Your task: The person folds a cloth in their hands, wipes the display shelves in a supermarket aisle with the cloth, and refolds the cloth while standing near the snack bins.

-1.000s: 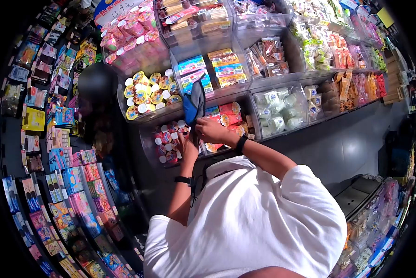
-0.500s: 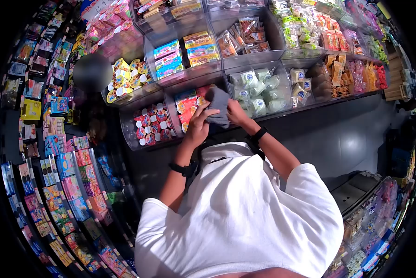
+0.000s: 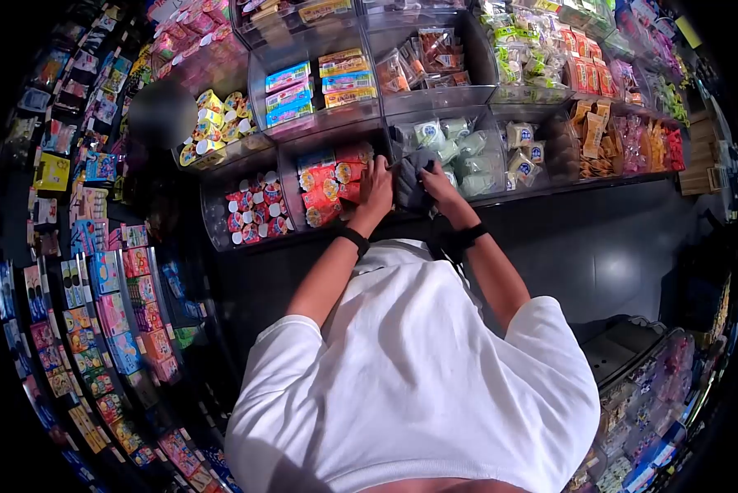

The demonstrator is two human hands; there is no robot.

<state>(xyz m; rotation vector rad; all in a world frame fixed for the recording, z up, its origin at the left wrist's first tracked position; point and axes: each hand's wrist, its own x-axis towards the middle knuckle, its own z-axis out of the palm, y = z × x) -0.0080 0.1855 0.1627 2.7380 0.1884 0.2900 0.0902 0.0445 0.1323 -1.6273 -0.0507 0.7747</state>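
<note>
My right hand (image 3: 445, 191) is closed on a crumpled grey cloth (image 3: 412, 182), held at the front of the bin of pale green wrapped packets (image 3: 472, 164). My left hand (image 3: 375, 191) is apart from the cloth. It reaches over the right side of the neighbouring bin, beside red snack packets (image 3: 323, 197). Its fingers point forward and look slightly apart, with nothing visible in them. Whether the fingertips touch a packet or the bin wall cannot be made out.
Small red-and-white cups (image 3: 258, 207) fill the bin at left, and yellow cups (image 3: 213, 123) lie behind them. Blue and orange packs (image 3: 289, 94) sit in the row above. Shelves of boxed sweets (image 3: 114, 296) line the left. A dark tiled floor (image 3: 550, 246) shows at right.
Both hands were together on the cloth over the red packets. The left hand has let go, and the right has moved the cloth right and lower. The view has shifted slightly.
</note>
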